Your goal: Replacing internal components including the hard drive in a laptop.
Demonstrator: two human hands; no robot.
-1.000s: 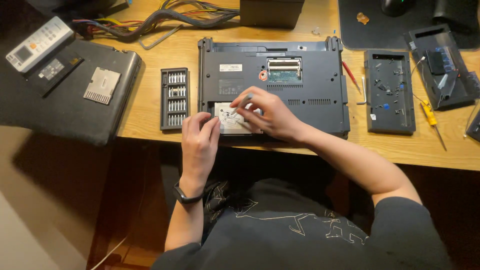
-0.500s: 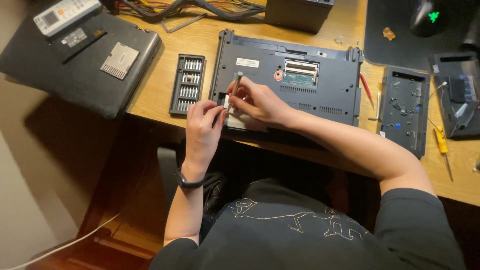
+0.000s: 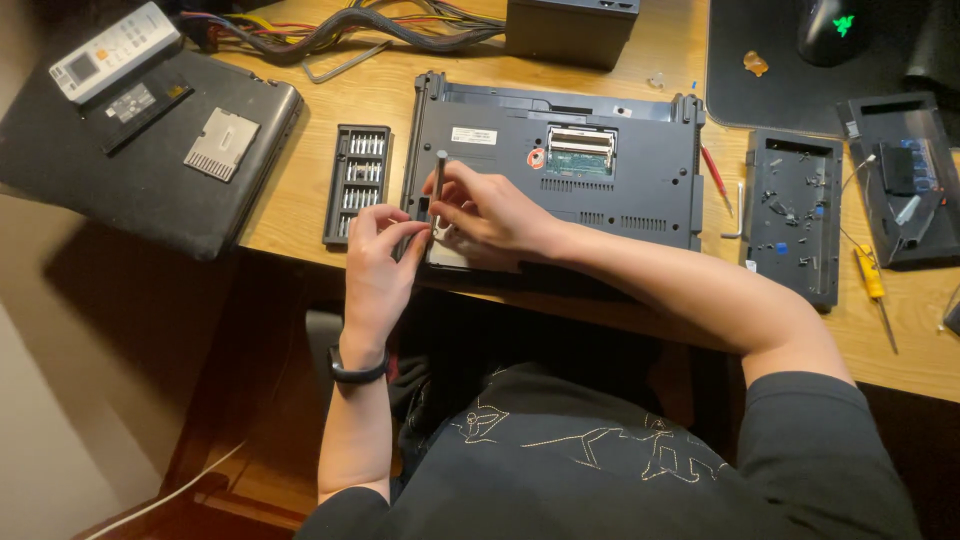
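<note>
Wooden desk (image 3: 330,215), dim warm light

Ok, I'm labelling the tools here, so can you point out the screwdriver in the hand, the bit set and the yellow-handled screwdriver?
screwdriver (image 3: 440,172), head view, on its upright grey shaft.
bit set (image 3: 359,185), head view, middle of the open black case.
yellow-handled screwdriver (image 3: 870,275), head view, on the yellow handle.

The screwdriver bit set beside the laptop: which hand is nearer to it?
Left. The left hand is just right of the bit set, at its lower corner; the right hand is farther right, over the laptop.
</note>
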